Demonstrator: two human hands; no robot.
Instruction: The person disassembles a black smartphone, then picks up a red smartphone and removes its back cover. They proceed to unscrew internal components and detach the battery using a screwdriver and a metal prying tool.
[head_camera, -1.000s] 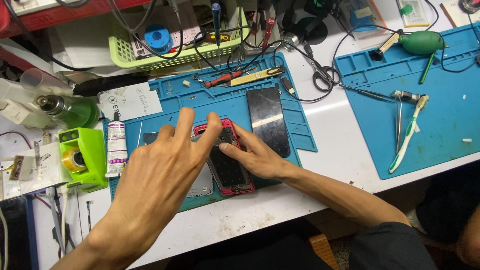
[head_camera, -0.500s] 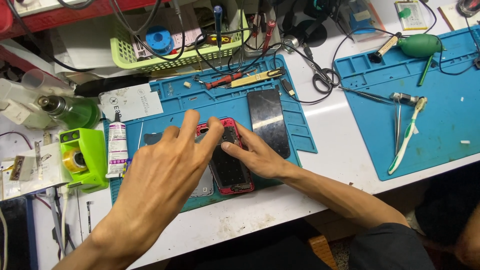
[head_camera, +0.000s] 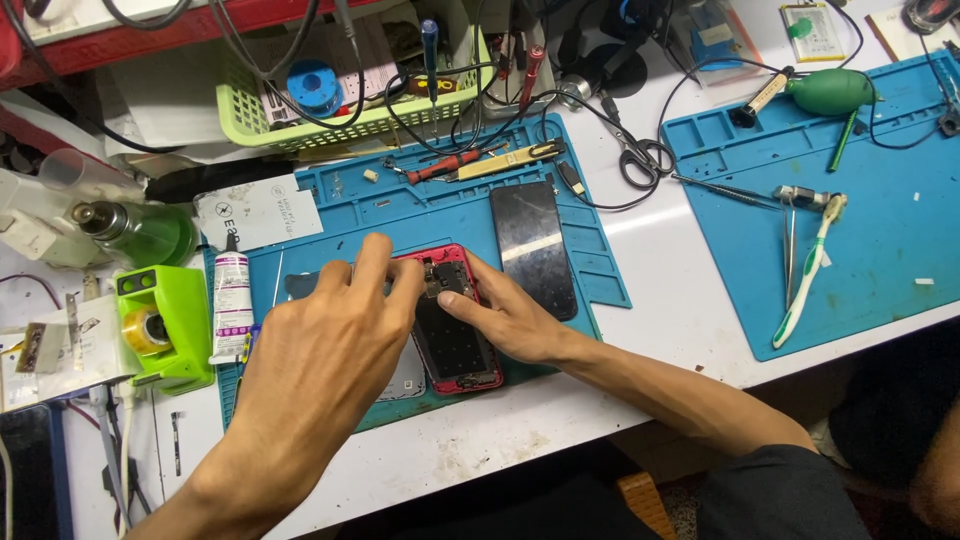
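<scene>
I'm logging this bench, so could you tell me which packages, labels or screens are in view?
White printed card: rectangular, at the blue mat's top-left corner.
White glue tube: dark cap, printed label, along the mat's left edge.
Detached dark screen: glossy rectangle, right of the red-framed phone.

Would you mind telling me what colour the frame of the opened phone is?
Red, seen in the head view: the phone.

White workbench (head_camera: 660, 330), blue mats (head_camera: 880, 260)
</scene>
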